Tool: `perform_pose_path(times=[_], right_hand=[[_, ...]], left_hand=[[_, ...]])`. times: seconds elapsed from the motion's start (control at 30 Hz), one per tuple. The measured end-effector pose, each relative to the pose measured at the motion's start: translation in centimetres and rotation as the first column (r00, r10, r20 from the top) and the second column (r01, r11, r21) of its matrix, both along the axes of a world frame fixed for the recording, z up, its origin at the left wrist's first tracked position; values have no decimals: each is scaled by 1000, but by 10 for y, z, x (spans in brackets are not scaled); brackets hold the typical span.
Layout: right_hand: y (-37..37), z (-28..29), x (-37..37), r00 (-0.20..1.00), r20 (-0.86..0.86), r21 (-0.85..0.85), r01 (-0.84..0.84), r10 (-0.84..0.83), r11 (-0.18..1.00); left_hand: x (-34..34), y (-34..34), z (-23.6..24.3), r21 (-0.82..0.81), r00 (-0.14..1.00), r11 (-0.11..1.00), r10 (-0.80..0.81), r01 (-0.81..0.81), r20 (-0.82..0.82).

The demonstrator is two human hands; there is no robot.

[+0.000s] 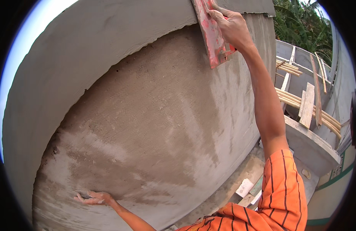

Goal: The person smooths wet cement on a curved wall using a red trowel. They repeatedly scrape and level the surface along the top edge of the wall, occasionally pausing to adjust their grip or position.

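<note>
My right hand (228, 25) grips the handle of a red, mortar-smeared plastering float (209, 40), held at the top of the wall, where smooth wet grey plaster (47, 69) ends in a ragged edge. Below that edge the wall (147, 107) is rougher, brownish, with pale streaks. My left hand (93, 198) is palm up at lower left, close to the wall, with loosely curled, apart fingers coated in pale residue. I cannot make out whether the grey patch above its palm is mortar or shadow.
On the right, below, lie bamboo poles (307, 111) and wooden planks (307, 104) across concrete walls (313, 148). Small boards and pale blocks (245, 186) lie at the wall's foot. Leafy trees (299, 27) stand beyond.
</note>
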State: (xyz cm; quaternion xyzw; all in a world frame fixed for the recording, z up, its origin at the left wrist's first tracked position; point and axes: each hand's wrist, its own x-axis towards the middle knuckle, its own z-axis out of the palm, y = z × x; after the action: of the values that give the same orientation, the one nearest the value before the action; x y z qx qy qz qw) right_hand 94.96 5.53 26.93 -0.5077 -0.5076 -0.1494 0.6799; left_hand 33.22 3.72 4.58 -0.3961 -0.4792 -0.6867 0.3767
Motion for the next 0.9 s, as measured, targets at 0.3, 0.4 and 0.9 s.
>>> perform_pose_path(times=[0.3,0.4,0.9], right_hand=[[-1,19,78,998,-42,96,-36,40,995],[-40,29,-67,972,187,-133,-118,142,984],[-14,16,3,992,66,150,100,-110,984]], left_hand=[[4,13,-2,17,999,999,-40,39,32],[5,0,0,-20,996,999,34,-33,83],[30,-11,0,-35,981,999,3,-10,-193]])
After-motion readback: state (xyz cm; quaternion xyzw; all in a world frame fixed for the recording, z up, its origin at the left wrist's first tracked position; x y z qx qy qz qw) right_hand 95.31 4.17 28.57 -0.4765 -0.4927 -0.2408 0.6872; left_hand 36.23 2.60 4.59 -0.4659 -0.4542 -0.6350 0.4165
